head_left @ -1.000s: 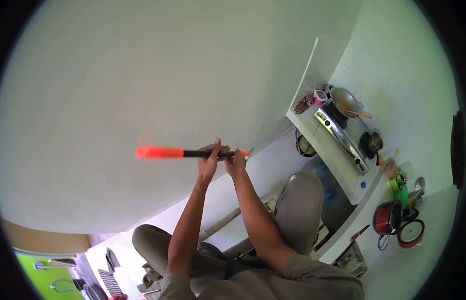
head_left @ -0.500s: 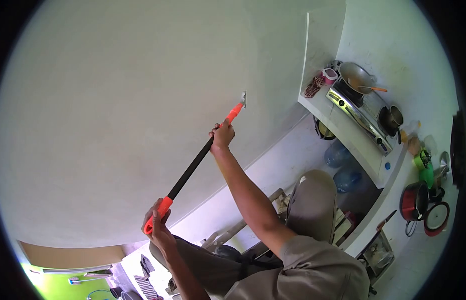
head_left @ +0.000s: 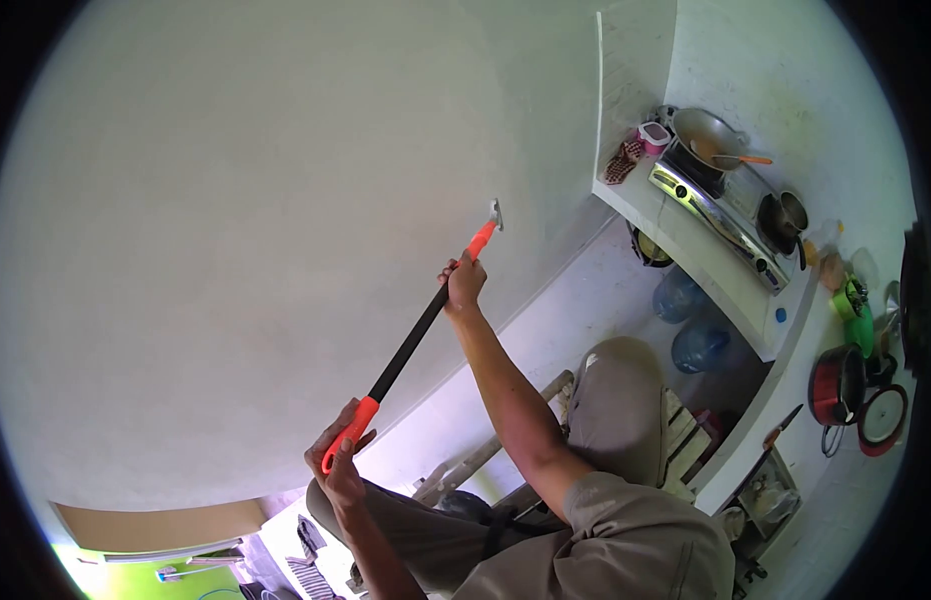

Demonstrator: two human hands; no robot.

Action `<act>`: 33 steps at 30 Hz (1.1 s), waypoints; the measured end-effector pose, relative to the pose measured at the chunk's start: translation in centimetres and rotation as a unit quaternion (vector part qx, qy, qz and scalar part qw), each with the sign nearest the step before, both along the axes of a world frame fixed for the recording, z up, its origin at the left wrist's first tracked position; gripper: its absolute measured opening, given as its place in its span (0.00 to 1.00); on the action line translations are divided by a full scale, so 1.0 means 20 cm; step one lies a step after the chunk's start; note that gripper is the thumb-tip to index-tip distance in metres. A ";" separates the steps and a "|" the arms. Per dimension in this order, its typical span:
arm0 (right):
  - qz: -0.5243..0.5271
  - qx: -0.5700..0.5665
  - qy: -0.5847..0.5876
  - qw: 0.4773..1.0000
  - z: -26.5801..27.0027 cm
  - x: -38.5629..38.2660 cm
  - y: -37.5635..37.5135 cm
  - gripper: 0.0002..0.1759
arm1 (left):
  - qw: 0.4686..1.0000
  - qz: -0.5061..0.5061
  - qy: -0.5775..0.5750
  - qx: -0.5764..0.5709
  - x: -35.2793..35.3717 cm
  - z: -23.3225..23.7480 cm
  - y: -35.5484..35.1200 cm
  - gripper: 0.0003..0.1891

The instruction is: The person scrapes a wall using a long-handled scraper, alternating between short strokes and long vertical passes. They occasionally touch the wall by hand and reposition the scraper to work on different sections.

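Both hands are wrapped round a long-handled scraper [head_left: 409,350] with a black shaft, orange ends and a small metal blade. My right hand [head_left: 466,280] closes on the shaft just below the upper orange section near the blade. Around the orange grip at the lower end, my left hand [head_left: 335,455] is closed, its thumb lying along the grip. The blade overlaps the large pale plaster surface [head_left: 265,250] in this view.
A wooden ladder [head_left: 450,482] is beside my legs. On the right, a counter carries a gas stove [head_left: 720,228] with a wok [head_left: 707,135]. Lower down are a red pot [head_left: 835,385], a knife [head_left: 782,427] and blue water bottles [head_left: 699,346] under the counter.
The scraper and both hands have shifted right and down in the view, keeping the same grip. The camera view has tilted slightly, so the kitchen things sit a little differently.
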State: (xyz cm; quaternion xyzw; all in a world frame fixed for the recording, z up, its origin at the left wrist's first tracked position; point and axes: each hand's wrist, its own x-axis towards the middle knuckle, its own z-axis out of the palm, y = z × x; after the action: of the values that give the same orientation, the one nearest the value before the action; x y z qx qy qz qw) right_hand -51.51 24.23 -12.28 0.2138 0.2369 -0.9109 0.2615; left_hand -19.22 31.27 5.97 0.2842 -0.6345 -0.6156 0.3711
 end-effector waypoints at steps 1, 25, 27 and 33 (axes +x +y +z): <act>-0.002 -0.002 0.017 1.000 -0.01 0.00 0.00 0.13 | 0.999 0.023 -0.038 -0.012 0.02 -0.04 -0.03 0.22; 0.051 0.103 0.137 0.984 0.19 0.39 -0.27 0.22 | 0.797 0.088 -0.520 -0.295 0.36 -0.39 -0.37 0.13; 0.039 0.119 0.144 0.982 0.16 0.37 -0.30 0.22 | 0.798 0.078 -0.526 -0.284 0.34 -0.41 -0.41 0.13; 0.020 0.161 0.165 0.973 0.11 0.27 -0.37 0.19 | 0.804 0.047 -0.520 -0.283 0.29 -0.48 -0.63 0.13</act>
State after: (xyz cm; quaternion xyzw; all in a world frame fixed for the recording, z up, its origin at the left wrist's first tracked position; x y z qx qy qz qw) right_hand -46.09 16.77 -10.06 0.0950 0.4250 -0.8779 0.1991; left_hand -13.47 18.64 -3.61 0.4737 -0.8643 -0.1504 0.0775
